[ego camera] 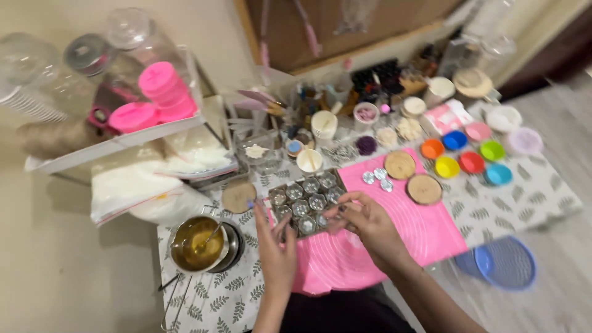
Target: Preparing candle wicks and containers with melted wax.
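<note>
While left hand (275, 246) hangs open, right hand (364, 222) pinches something tiny over tray (306, 200)

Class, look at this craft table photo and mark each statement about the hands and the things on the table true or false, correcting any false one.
1. Both hands, left hand and right hand, are over the tray of small metal cups. True.
2. The tray sits partly on a blue mat. False: it sits at the edge of the pink mat.
3. A metal pot of yellowish liquid stands beside the left hand. True.
4. The small coloured cups are stacked in one tower. False: they stand side by side on the cloth.
5. Two round wooden discs lie on the pink mat. True.
</note>
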